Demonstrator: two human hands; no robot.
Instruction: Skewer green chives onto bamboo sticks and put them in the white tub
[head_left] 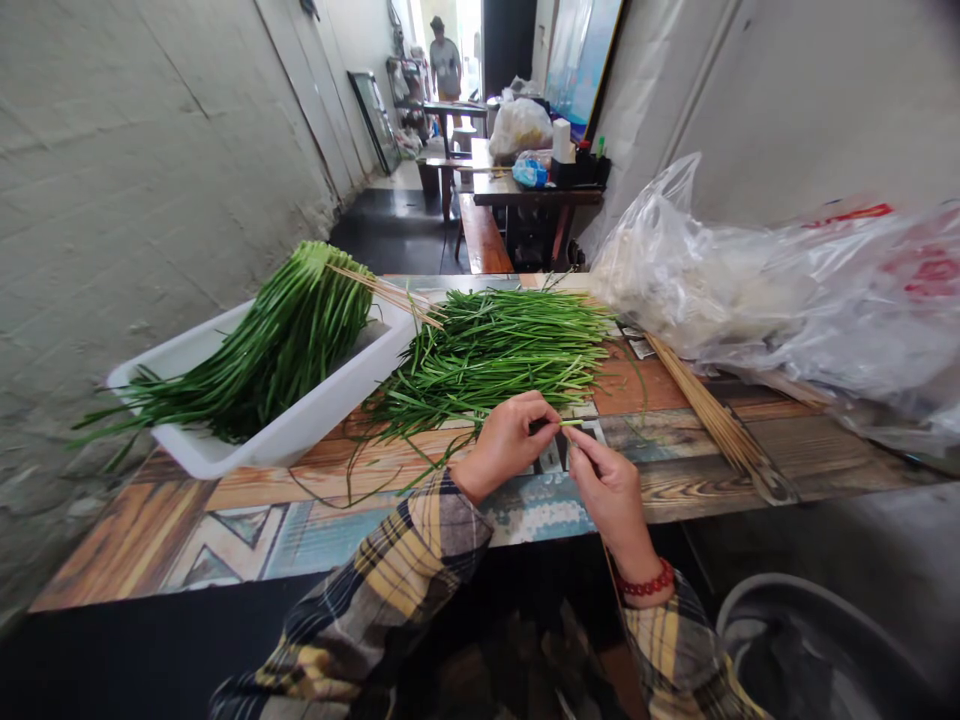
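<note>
Between the fingertips of my left hand (514, 442) is a green garlic chive stalk (572, 422), its pale end pointing right. My right hand (611, 492), closed in a pinch, meets that end. A thin bamboo skewer (609, 565) seems to run down from under the right palm; its tip at the fingers is too small to make out. Just beyond both hands lies a loose pile of garlic chives (502, 345) on the wood-patterned table (660, 450). To the left, a white plastic tub (277, 440) holds a thick bunch of skewered chives (292, 330), with bare skewer ends (390, 290) sticking out rightward.
Bamboo skewers (705, 410) in a plastic sleeve lie right of my hands, beside large clear plastic bags (787, 290). A grey bin (817, 610) stands below the table at right. Farther back are another table (540, 198), a bench (484, 235) and a standing person (445, 65).
</note>
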